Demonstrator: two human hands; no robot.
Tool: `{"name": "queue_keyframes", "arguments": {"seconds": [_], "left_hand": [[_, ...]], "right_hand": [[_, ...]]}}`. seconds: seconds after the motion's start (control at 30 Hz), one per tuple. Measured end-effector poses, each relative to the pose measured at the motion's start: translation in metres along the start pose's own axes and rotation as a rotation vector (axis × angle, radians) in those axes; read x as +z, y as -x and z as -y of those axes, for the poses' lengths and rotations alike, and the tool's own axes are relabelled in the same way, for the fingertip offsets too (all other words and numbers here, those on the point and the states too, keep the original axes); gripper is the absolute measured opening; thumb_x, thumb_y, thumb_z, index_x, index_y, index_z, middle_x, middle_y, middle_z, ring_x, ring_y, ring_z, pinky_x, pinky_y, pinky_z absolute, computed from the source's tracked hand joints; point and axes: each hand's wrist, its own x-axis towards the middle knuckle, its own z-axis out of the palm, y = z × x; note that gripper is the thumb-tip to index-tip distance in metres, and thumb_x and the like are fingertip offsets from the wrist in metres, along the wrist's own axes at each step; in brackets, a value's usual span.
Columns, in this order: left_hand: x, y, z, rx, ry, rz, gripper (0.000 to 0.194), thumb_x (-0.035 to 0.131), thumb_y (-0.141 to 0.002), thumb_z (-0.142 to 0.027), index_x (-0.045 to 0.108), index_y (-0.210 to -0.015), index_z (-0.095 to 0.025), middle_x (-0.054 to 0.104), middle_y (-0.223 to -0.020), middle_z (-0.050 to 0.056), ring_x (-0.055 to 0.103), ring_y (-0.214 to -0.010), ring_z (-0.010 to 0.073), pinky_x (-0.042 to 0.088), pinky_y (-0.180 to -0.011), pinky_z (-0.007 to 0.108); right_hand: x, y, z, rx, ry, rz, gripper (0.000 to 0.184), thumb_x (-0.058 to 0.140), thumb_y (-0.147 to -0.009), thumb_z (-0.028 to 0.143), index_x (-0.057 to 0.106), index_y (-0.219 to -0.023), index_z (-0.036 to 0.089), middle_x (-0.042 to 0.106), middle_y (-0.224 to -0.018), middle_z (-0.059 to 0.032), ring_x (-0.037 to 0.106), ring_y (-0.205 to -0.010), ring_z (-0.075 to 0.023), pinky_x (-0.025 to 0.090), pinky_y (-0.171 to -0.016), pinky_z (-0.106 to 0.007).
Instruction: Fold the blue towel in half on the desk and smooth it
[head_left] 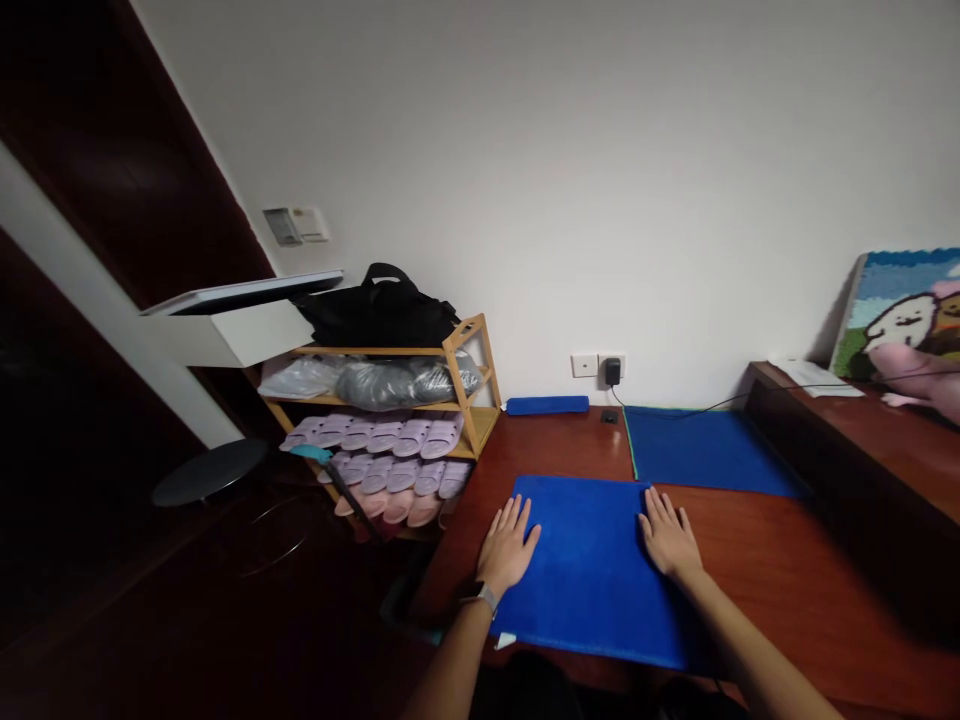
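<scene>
A blue towel (592, 570) lies flat on the reddish wooden table (780, 570) in front of me. My left hand (508, 545) rests palm down with fingers spread on the towel's left edge, a watch on its wrist. My right hand (667, 535) lies flat with fingers spread on the towel's upper right part. Neither hand holds anything.
A second blue towel (705, 450) lies flat further back, and a rolled blue one (547, 405) sits by the wall near a plugged-in charger (613, 372). A wooden rack (397, 430) with several slippers and a black bag stands left. A raised ledge (847, 440) with a woolly picture is at right.
</scene>
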Motion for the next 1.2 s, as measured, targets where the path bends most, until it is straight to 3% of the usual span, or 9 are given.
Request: {"name": "queue_keyframes", "arguments": {"seconds": [0.3, 0.37, 0.47, 0.57, 0.67, 0.77, 0.93, 1.03, 1.2], "left_hand": [[-0.016, -0.005, -0.006, -0.005, -0.085, 0.001, 0.062, 0.026, -0.106, -0.049, 0.037, -0.158, -0.016, 0.031, -0.165, 0.011, 0.025, -0.154, 0.0251, 0.019, -0.126, 0.049], [-0.019, -0.009, -0.031, 0.031, -0.093, -0.058, 0.061, 0.024, -0.106, -0.046, 0.038, -0.157, -0.015, 0.032, -0.165, 0.012, 0.025, -0.154, 0.0253, 0.019, -0.126, 0.049], [-0.009, -0.013, -0.098, 0.208, -0.009, -0.112, 0.061, 0.017, -0.108, -0.045, 0.037, -0.157, -0.016, 0.033, -0.165, 0.009, 0.025, -0.154, 0.0223, 0.022, -0.126, 0.045], [0.012, -0.012, -0.172, 0.362, 0.117, -0.078, 0.062, 0.014, -0.108, -0.048, 0.033, -0.159, -0.020, 0.034, -0.165, 0.005, 0.025, -0.154, 0.0196, 0.023, -0.126, 0.042], [0.025, -0.009, -0.205, 0.330, 0.185, 0.011, 0.065, 0.011, -0.107, -0.051, 0.032, -0.160, -0.020, 0.036, -0.164, 0.007, 0.026, -0.154, 0.0202, 0.021, -0.127, 0.043], [0.024, 0.000, -0.178, 0.307, 0.173, 0.035, 0.065, 0.012, -0.106, -0.054, 0.030, -0.161, -0.024, 0.032, -0.165, 0.006, 0.024, -0.154, 0.0211, 0.019, -0.127, 0.045], [0.001, 0.028, -0.066, 0.065, 0.038, 0.033, 0.067, 0.019, -0.104, -0.061, 0.032, -0.160, -0.025, 0.031, -0.166, 0.007, 0.026, -0.154, 0.0273, 0.021, -0.125, 0.051], [-0.009, 0.044, -0.016, -0.034, 0.005, 0.037, 0.071, 0.020, -0.104, -0.063, 0.031, -0.160, -0.022, 0.028, -0.167, 0.008, 0.024, -0.154, 0.0257, 0.022, -0.125, 0.049], [-0.014, 0.058, -0.002, -0.035, 0.009, 0.017, 0.073, 0.020, -0.104, -0.062, 0.031, -0.160, -0.018, 0.025, -0.167, 0.009, 0.021, -0.155, 0.0235, 0.022, -0.126, 0.045]], "right_hand": [[0.012, 0.051, 0.007, -0.012, 0.002, 0.009, 0.067, 0.012, -0.103, 0.044, 0.014, -0.162, 0.013, 0.015, -0.169, -0.0007, 0.011, -0.157, -0.0205, 0.008, -0.127, -0.043], [0.011, 0.051, 0.008, -0.011, -0.010, 0.011, 0.067, 0.011, -0.103, 0.043, 0.013, -0.162, 0.013, 0.014, -0.169, -0.0009, 0.011, -0.157, -0.0205, 0.006, -0.127, -0.043], [0.008, 0.050, 0.008, -0.015, -0.026, 0.018, 0.067, 0.009, -0.103, 0.043, 0.012, -0.162, 0.012, 0.013, -0.169, -0.0025, 0.010, -0.157, -0.0204, 0.006, -0.127, -0.042], [0.008, 0.051, 0.004, -0.054, 0.011, 0.040, 0.064, 0.014, -0.102, 0.036, 0.013, -0.161, 0.012, 0.011, -0.169, -0.0030, 0.008, -0.157, -0.0216, 0.007, -0.127, -0.044], [0.009, 0.053, 0.001, -0.102, 0.065, 0.047, 0.064, 0.020, -0.099, 0.030, 0.015, -0.162, 0.014, 0.008, -0.170, -0.0031, 0.006, -0.157, -0.0234, 0.007, -0.126, -0.045], [0.011, 0.052, 0.002, -0.070, 0.056, 0.032, 0.065, 0.014, -0.101, 0.035, 0.014, -0.161, 0.011, 0.012, -0.170, -0.0053, 0.008, -0.157, -0.0230, 0.008, -0.126, -0.044], [0.012, 0.050, 0.006, -0.028, 0.000, 0.006, 0.066, 0.010, -0.102, 0.040, 0.013, -0.161, 0.010, 0.014, -0.170, -0.0051, 0.010, -0.157, -0.0214, 0.007, -0.127, -0.042], [0.010, 0.050, 0.007, -0.026, 0.000, 0.006, 0.066, 0.011, -0.102, 0.040, 0.014, -0.161, 0.009, 0.013, -0.170, -0.0049, 0.010, -0.157, -0.0213, 0.007, -0.127, -0.042], [0.005, 0.054, 0.007, 0.001, 0.032, 0.051, 0.067, 0.010, -0.102, 0.040, 0.013, -0.162, 0.010, 0.013, -0.170, -0.0043, 0.011, -0.156, -0.0211, 0.010, -0.127, -0.043]]}}
